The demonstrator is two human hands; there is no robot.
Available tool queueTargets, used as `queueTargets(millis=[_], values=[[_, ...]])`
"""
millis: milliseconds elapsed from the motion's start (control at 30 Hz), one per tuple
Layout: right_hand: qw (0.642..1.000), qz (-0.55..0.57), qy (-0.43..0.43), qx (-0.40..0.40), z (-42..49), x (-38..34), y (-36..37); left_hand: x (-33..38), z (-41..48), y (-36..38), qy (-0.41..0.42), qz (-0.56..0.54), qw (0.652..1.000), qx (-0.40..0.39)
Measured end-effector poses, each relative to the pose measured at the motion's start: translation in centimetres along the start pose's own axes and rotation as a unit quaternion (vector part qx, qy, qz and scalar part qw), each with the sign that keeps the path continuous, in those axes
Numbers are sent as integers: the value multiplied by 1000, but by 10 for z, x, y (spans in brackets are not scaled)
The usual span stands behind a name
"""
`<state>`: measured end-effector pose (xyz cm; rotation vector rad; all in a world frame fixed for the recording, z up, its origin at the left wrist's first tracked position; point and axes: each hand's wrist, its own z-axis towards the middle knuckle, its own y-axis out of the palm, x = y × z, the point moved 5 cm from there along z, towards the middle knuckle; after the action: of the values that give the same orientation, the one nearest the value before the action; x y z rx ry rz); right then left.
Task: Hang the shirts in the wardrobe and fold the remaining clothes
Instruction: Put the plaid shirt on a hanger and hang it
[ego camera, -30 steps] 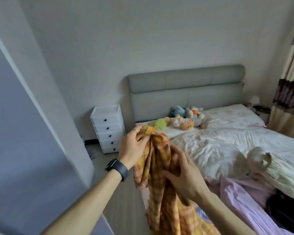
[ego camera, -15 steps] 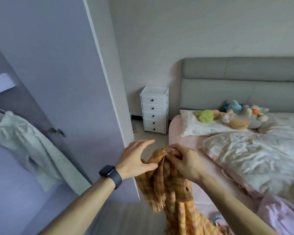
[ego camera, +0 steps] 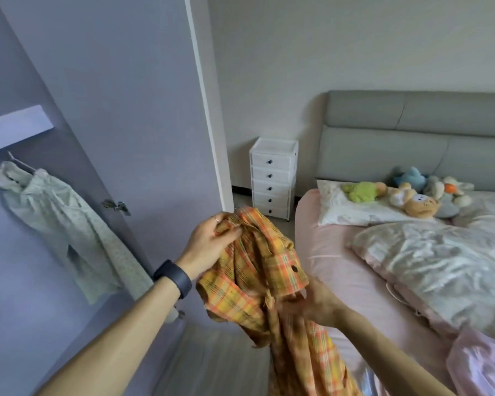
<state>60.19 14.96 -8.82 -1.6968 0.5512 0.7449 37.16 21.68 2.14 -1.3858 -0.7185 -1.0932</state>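
An orange and yellow plaid shirt [ego camera: 257, 270] hangs bunched between my hands, in front of the bed's near corner. My left hand [ego camera: 209, 241] grips its upper edge near the collar. Lower down, my right hand [ego camera: 312, 302] holds the fabric under a buttoned cuff, its fingers blurred. The shirt's tail drops out of frame at the bottom. On the left, a pale green shirt [ego camera: 57, 224] hangs on a hanger from the rail inside the open wardrobe [ego camera: 17, 132].
The wardrobe door [ego camera: 132, 115] stands open between me and the wall. A white drawer unit [ego camera: 272, 178] sits beside the grey headboard. The pink bed [ego camera: 340, 267] carries a white duvet, a pillow and several soft toys. A pink garment [ego camera: 480, 364] lies at the bed's near right.
My view has swung left, bringing the wardrobe and hanging green shirt into sight. My right hand has slid from the shirt's top down to the cuff, while the left keeps the upper edge.
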Motion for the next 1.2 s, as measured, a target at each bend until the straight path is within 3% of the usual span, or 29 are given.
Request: queueTargets(millis=[133, 267, 333, 433, 567, 700, 767, 900, 1000, 1100, 1200], values=[[995, -35, -24, 95, 23, -21, 2, -39, -4, -64, -29, 150, 988, 34], [990, -33, -78, 112, 44, -73, -5, -134, -31, -123, -216, 194, 957, -20], [988, -39, -107, 102, 53, -105, -7, -147, -43, -133, -242, 193, 950, -34], [985, -40, -144, 88, 64, -151, -3, -119, -47, -128, -181, 149, 972, -4], [982, -14, -165, 91, 74, -191, 4, -49, -38, -76, -60, 156, 980, -109], [974, 159, -148, 63, 73, -180, 4, -36, -17, -70, 0, 215, 977, -15], [969, 211, -117, 57, 66, -150, 13, -34, -16, -83, 3, 181, 983, 31], [998, 23, -23, -58, 57, -95, 78, -31, -16, -130, 3, 40, 989, 139], [1000, -12, 10, -21, 64, -88, 107, -44, -19, -185, -1, 36, 980, 198], [998, -15, 0, 53, 77, -105, 97, -87, -42, -245, -83, 123, 959, 241], [996, 11, -42, 74, 91, -152, 84, -134, -77, -272, -218, 265, 919, 195]])
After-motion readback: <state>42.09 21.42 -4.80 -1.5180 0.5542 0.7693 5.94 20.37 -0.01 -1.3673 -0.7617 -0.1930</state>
